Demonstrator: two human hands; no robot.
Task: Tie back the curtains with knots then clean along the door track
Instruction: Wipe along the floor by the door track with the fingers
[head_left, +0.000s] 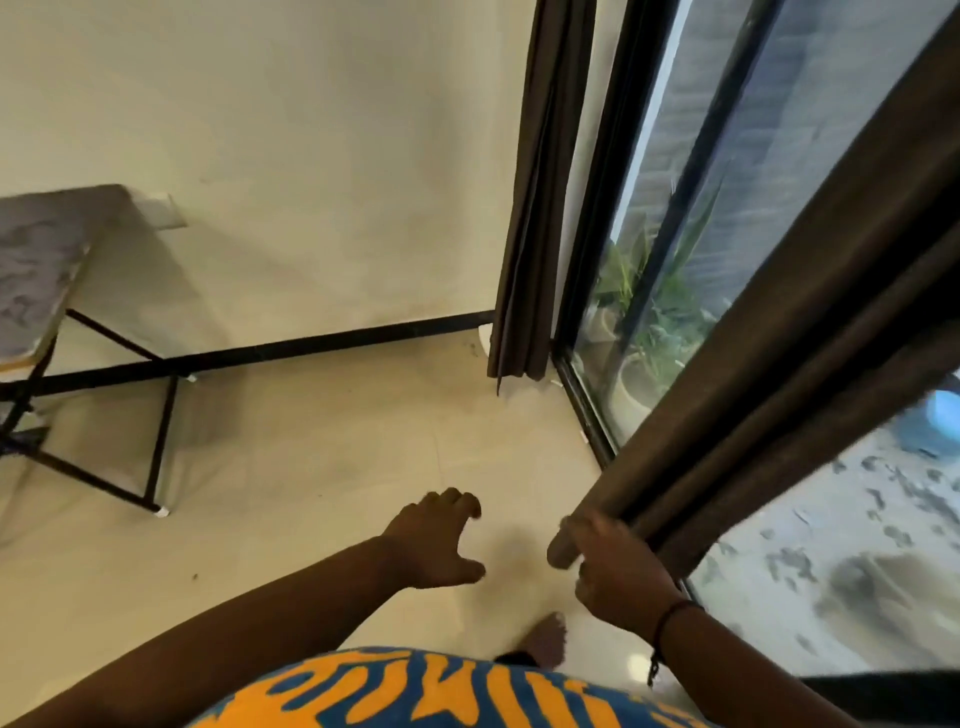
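My right grip (615, 577) pinches the lower end of the near brown curtain (769, 405), pulled out from the glass door (675, 249). My left grip (439, 538) hovers over the floor (322, 467), fingers spread, holding nothing. A second curtain (540, 208) hangs in the corner. One bare foot (545, 639) shows below.

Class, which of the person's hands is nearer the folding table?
Left. The left hand hovers open over the floor, on the folding table's side; the right hand grips the near curtain.
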